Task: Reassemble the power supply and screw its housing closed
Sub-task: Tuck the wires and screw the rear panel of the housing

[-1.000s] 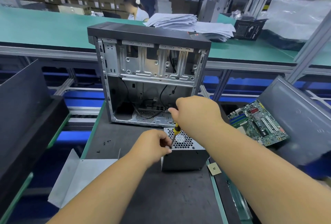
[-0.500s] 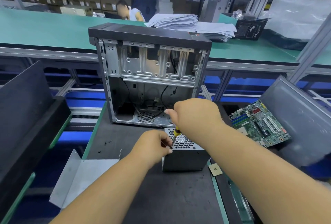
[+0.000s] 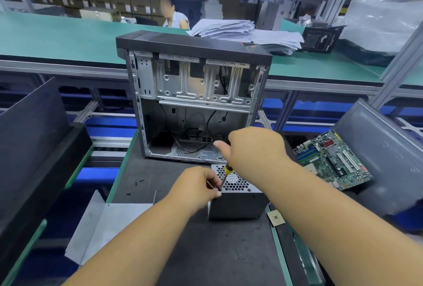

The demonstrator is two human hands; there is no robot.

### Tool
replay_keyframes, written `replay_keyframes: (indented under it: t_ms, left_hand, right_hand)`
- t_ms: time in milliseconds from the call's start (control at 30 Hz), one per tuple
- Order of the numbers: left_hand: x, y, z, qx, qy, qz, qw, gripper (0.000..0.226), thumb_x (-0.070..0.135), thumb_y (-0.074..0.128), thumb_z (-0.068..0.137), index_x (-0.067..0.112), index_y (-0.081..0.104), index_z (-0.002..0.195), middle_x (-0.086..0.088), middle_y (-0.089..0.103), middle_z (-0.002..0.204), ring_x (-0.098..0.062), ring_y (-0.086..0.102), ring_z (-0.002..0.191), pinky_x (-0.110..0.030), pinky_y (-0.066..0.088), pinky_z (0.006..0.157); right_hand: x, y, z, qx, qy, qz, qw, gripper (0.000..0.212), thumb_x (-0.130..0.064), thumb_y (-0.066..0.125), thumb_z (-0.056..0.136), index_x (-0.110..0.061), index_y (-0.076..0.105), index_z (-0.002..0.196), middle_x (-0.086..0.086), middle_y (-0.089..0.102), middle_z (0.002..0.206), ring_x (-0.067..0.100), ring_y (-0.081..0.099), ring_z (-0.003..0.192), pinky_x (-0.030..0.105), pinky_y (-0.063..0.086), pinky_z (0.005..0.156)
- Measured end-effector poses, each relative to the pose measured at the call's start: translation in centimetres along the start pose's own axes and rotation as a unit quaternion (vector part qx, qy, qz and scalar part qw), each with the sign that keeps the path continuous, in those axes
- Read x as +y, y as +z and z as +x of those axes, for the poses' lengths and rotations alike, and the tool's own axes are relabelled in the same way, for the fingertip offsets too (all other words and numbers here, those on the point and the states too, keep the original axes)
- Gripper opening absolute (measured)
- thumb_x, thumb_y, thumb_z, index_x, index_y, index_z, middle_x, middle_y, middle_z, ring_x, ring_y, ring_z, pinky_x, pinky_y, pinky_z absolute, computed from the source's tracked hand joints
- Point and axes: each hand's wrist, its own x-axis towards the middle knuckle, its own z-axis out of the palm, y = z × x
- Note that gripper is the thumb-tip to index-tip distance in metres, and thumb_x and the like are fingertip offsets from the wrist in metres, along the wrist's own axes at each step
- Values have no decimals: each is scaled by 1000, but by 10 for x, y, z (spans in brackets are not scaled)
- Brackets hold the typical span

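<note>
Dark matting covers the work table [image 3: 206,251], and behind it runs a long green bench [image 3: 57,36] where a second person [image 3: 172,14] sits, far away. One power supply [image 3: 238,203] stands on the mat near the middle, a grey metal box with a honeycomb grille on its top face. It is just in front of one open computer case [image 3: 194,93], which stands upright with its side removed.

One screwdriver [image 3: 225,174] with a yellow and black handle leans over the left near corner of the power supply. The right hand [image 3: 254,150] is curled round the handle from above, thumb pointing to the left. The metal shaft comes down from this hand to the left edge of the grille. The left hand [image 3: 196,186] pinches the lower part of the shaft between its fingertips, right at the corner of the box, so the box lies directly below and to the right of this grip. The tip itself is hidden by the fingers.

One motherboard [image 3: 332,162] lies to the right, resting on a grey panel [image 3: 384,148]. One small square chip [image 3: 276,217] lies beside the right near corner of the power supply. About five small black screws [image 3: 138,181] are scattered on the mat to the left; the exact count I cannot tell. One bent sheet metal cover [image 3: 109,224] lies at the left near edge.
</note>
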Motion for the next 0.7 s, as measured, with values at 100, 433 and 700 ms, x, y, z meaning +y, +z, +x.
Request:
replay_keyframes:
  t_ms: [100,433,700]
  left_hand:
    - [1,0,1,1,4,1,1000,14,19,79,77,29,70,74,12,70,78,1,60,67,-13,45,59]
    - [-1,3,2,3,15,-24,1000,21,13,78,78,29,66,71,12,66,73,5,56,60,-3,39,54]
    - [-4,3,3,-1,23,-43,999,26,11,80,77,30,62,71,7,63,85,-2,57,67,-3,41,56]
  right_hand:
    - [0,-2,-4,-5,-55,139,989,21,-38,40,97,-21,42,86,-4,43,77,16,40,63,30,25,51]
    - [3,4,-7,24,-38,70,997,31,-48,33,102,-21,39,89,-5,44,65,13,38,54,29,23,47]
    - [15,-11,-7,-28,-77,138,987,15,-35,54,94,-23,47,91,-5,52,76,17,51,68,30,32,51]
